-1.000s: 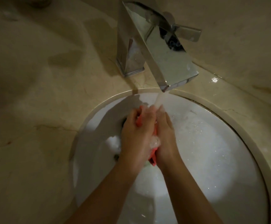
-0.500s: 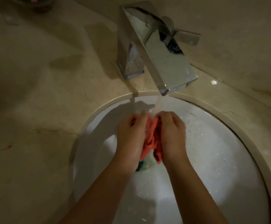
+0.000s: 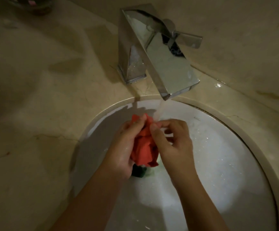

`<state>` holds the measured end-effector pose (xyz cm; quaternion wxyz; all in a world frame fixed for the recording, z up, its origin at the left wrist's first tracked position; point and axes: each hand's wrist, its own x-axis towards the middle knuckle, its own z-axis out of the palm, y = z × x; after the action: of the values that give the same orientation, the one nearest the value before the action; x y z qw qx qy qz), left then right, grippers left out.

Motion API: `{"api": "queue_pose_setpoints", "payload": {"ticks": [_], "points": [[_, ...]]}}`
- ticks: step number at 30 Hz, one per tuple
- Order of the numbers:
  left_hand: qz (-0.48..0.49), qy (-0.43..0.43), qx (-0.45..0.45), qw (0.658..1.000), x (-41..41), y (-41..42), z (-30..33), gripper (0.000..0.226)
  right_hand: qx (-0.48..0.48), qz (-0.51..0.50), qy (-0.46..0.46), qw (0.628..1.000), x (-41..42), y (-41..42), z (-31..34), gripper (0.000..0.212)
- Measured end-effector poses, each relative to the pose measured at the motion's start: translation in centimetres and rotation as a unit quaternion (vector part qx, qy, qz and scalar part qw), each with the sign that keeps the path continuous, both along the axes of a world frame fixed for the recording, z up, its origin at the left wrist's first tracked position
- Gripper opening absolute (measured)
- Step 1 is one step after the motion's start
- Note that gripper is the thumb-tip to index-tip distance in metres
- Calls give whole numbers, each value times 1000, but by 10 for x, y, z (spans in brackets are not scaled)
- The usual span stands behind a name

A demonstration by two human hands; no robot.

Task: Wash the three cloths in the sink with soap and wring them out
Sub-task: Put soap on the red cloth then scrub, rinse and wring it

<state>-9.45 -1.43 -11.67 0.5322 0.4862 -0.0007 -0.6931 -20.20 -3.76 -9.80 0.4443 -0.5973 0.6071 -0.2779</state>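
orange-red cloth (image 3: 143, 147), dark green one (image 3: 138, 172) under it, white sink (image 3: 227, 155), shiny chrome faucet (image 3: 160, 60), beige veined marble counter (image 3: 43, 97)

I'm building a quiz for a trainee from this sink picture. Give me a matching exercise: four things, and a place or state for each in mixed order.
Things:
1. red cloth
2. dark green cloth
3. faucet
4. right hand

States:
A. running water
B. lying at the basin bottom
C. held by the left hand
D. thumb and fingers pinching the cloth's top edge

Pairs: 1-C, 2-B, 3-A, 4-D
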Motion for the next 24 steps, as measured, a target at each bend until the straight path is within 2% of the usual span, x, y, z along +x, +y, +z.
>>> {"api": "queue_pose_setpoints", "payload": {"ticks": [2, 4, 5, 8, 10, 13, 15, 17, 20, 24], "points": [[14, -9, 10, 1000, -4, 1, -5, 52, 112, -14, -71, 991, 5, -5, -1, 32], [51, -30, 20, 998, -11, 0, -9, 38, 245, -39, -160, 955, 14, -4, -7, 23], [68, -76, 30, 994, -16, -1, -12, 28, 259, -53, -155, 952, 19, -2, -12, 20], [58, -279, 38, 958, -26, -3, -15, 7, 145, -97, -70, 982, 32, 5, -26, 21], [52, -338, 10, 940, -28, -4, -10, 15, 108, -123, -92, 982, 35, 6, -20, 24], [29, -393, -2, 919, -27, -10, -5, 31, 122, -129, -127, 976, 35, 0, -22, 26], [23, -391, 11, 920, -25, -13, -6, 34, 151, -127, -132, 971, 39, -5, -27, 31], [31, -365, 34, 930, -23, -14, -11, 33, 180, -123, -150, 965, 39, -8, -33, 28], [59, -321, 72, 943, -22, -11, -13, 24, 193, -127, -163, 959, 37, -7, -32, 28], [33, -285, 80, 955, -24, -7, -8, 26, 192, -141, -183, 954, 33, -2, -23, 23]]}}
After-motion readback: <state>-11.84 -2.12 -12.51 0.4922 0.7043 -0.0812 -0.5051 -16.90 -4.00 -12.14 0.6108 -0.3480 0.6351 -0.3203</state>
